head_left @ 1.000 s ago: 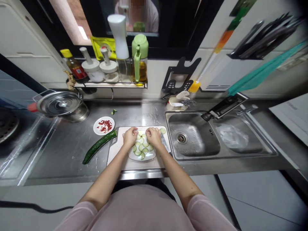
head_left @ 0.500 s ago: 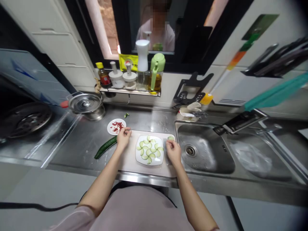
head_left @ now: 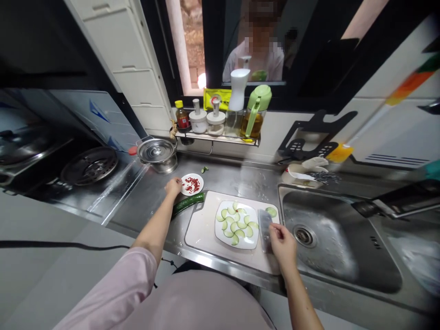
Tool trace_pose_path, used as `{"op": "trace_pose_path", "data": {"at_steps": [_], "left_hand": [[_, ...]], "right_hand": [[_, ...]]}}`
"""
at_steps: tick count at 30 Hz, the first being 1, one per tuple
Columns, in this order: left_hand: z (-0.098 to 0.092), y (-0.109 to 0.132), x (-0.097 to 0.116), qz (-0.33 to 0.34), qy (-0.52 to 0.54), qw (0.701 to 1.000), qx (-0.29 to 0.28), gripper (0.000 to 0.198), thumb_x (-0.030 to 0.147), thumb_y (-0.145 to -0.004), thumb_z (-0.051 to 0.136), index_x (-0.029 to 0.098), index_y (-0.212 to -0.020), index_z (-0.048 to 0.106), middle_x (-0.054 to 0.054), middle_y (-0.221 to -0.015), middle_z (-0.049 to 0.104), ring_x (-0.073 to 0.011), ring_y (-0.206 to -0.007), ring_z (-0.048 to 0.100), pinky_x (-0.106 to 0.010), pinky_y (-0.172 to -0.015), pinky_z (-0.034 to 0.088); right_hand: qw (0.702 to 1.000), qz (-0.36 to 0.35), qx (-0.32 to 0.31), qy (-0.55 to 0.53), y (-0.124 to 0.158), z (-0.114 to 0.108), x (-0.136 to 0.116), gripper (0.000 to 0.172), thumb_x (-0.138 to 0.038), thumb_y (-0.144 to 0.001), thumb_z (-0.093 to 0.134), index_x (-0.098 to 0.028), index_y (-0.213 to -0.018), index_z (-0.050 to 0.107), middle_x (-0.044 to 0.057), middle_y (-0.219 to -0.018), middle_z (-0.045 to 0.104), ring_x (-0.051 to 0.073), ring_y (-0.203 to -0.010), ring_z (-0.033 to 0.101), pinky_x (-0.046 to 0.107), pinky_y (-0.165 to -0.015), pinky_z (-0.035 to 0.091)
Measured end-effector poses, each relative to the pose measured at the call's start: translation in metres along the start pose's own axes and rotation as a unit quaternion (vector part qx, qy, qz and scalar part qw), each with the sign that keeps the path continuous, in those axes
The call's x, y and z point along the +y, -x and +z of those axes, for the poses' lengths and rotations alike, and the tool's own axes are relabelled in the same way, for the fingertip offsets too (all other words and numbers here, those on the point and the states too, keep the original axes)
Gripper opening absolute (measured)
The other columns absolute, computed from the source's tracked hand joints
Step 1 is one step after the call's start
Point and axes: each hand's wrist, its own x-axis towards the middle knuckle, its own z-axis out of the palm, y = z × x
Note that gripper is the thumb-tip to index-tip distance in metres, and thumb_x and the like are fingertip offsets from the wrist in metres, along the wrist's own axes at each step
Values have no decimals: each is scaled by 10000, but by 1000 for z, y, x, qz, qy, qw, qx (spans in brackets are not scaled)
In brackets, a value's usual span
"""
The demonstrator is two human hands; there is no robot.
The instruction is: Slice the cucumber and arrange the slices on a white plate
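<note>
My left hand (head_left: 173, 187) is at the left edge of a small white plate (head_left: 197, 177) of chopped red pieces. Its fingers are closed at the rim, and what they hold, if anything, is too small to make out. My right hand (head_left: 284, 247) hovers over the board's right side, thumb and fingers pinched; any thing in them is hidden. Beside it lies a wide knife blade (head_left: 265, 224). A square white plate (head_left: 223, 239) with curved cucumber slices (head_left: 237, 224) sits on the cutting board (head_left: 202, 233). A cucumber (head_left: 188, 203) rests below my left forearm's hand end.
A steel pot (head_left: 164, 164) stands at the back left, with the stove beyond. The sink (head_left: 330, 243) lies to the right. A wall shelf (head_left: 216, 137) carries bottles and jars. A round cucumber slice (head_left: 271, 211) lies on the board's far right corner.
My left hand has moved left from the board's corner to the far side of the small plate. The right hand has shifted slightly toward me. The view has turned left.
</note>
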Motion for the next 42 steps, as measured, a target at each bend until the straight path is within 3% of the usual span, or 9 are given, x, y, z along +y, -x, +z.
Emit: {"op": "trace_pose_path", "data": {"at_steps": [4, 9, 17, 21, 24, 38, 42], "left_hand": [[5, -6, 5, 24, -60, 998, -17, 167, 290, -798, 622, 280, -926, 729, -82, -1058, 726, -281, -1079, 623, -408, -928, 416], [9, -8, 8, 26, -116, 993, -24, 170, 282, -780, 636, 257, -913, 740, -125, -1083, 710, -314, -1093, 611, -440, -921, 424], [12, -7, 9, 43, -173, 983, -44, 208, 321, -739, 679, 265, -927, 747, -123, -1116, 691, -313, -1075, 619, -390, -861, 479], [15, -8, 10, 50, -192, 980, -28, 278, 374, -817, 597, 239, -1014, 739, -149, -1115, 686, -305, -1067, 625, -384, -872, 483], [17, -10, 11, 63, -200, 978, -15, 330, 383, -871, 521, 210, -1062, 726, -178, -1118, 680, -313, -1064, 627, -406, -879, 480], [29, -16, 12, 68, -198, 977, -24, 302, 391, -820, 606, 193, -1013, 729, -207, -1115, 673, -344, -1058, 630, -440, -872, 476], [29, -16, 11, 59, -147, 987, -13, 245, 352, -802, 629, 172, -936, 729, -217, -1107, 672, -357, -1096, 613, -466, -915, 457]], "right_hand": [[1000, 12, 1, 10, 3, 0, 1, 462, -567, -746, 533, -156, -867, 709, 59, -671, 649, 199, -634, 553, 304, -633, 433], [1000, 5, 9, 9, 5, -2, 1, 454, -559, -755, 534, -157, -871, 710, 51, -657, 636, 195, -641, 553, 296, -630, 435], [1000, 0, 4, 29, 5, -7, -2, 447, -562, -757, 517, -167, -849, 705, 57, -675, 651, 202, -644, 553, 313, -651, 438], [999, 0, 6, 36, 6, -7, -3, 454, -564, -752, 515, -164, -845, 709, 62, -667, 652, 206, -652, 551, 315, -652, 435], [999, -3, 2, 35, 7, -7, -5, 450, -559, -758, 512, -165, -847, 709, 62, -668, 654, 205, -657, 553, 312, -652, 435], [999, 14, -10, 43, 9, -7, -2, 472, -579, -753, 501, -170, -867, 708, 60, -668, 652, 213, -651, 557, 318, -646, 435], [999, 9, -17, 42, 9, -7, -2, 487, -584, -754, 500, -161, -876, 709, 60, -661, 651, 212, -647, 556, 320, -647, 434]]}}
